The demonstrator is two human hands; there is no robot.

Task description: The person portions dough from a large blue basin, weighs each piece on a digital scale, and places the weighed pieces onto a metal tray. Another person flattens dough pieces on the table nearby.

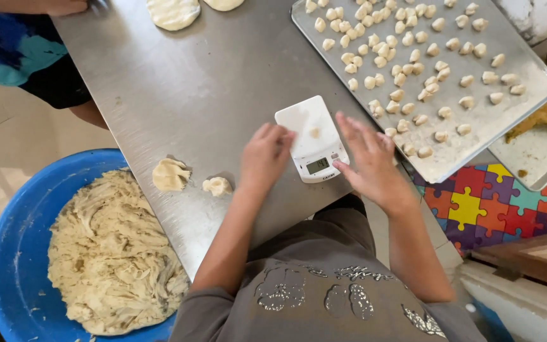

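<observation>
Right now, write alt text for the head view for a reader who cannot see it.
A person's left hand and right hand rest either side of a small white kitchen scale on a steel table. Two dough lumps lie to the left above a blue tub of dough; a tray of small dough pieces sits to the right.

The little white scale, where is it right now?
The white scale sits on the steel table in the middle of the head view, between the left hand and right hand, just left of the tray of dough pieces.
</observation>
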